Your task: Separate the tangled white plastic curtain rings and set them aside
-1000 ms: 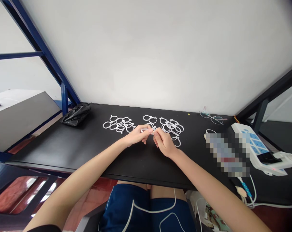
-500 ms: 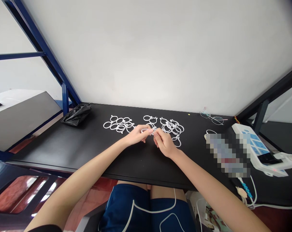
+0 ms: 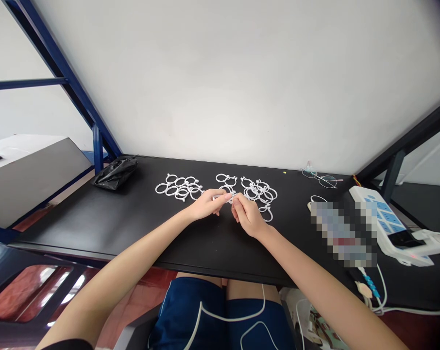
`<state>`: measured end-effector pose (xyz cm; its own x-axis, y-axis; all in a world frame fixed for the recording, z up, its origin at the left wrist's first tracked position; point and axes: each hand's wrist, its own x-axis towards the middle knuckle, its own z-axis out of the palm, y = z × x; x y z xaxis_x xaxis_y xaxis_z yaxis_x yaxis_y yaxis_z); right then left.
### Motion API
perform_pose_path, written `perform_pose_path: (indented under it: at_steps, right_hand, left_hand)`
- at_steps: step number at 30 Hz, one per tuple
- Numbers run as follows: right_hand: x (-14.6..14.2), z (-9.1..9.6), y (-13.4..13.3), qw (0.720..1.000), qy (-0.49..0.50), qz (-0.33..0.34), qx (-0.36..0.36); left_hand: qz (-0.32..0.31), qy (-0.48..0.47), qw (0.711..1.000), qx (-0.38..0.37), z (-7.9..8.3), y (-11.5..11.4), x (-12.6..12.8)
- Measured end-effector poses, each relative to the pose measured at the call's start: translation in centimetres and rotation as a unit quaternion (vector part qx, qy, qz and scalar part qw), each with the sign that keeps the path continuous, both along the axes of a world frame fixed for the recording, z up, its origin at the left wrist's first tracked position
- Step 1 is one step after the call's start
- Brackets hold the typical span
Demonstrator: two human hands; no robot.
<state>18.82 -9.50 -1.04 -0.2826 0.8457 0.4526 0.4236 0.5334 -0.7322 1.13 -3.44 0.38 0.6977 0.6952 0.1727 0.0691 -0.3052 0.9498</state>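
My left hand (image 3: 207, 206) and my right hand (image 3: 247, 216) meet over the middle of a black table (image 3: 140, 223). Both pinch one small white plastic ring (image 3: 220, 197) between their fingertips. To the left lies a cluster of several white rings (image 3: 178, 187). Behind my hands are a few more rings (image 3: 226, 179), and a denser pile of rings (image 3: 260, 192) lies just right of my right hand.
A crumpled black bag (image 3: 115, 173) sits at the table's back left. Glasses (image 3: 320, 178) lie at the back right, a blurred object (image 3: 342, 233) and a white power strip (image 3: 387, 221) with cables at the right. Blue steel framing (image 3: 70, 92) rises on the left.
Hardly anything differs; my fingertips shifted slightly on the ring, which now shows less between them.
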Motion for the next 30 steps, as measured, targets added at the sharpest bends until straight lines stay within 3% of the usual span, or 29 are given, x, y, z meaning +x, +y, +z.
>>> perform_pose_path:
  at_steps: [30]
  right_hand:
    - [-0.8, 0.0, -0.5, 0.998, 0.059, -0.002, -0.024]
  left_hand:
    - [-0.023, 0.007, 0.999, -0.023, 0.9, -0.5, 0.1]
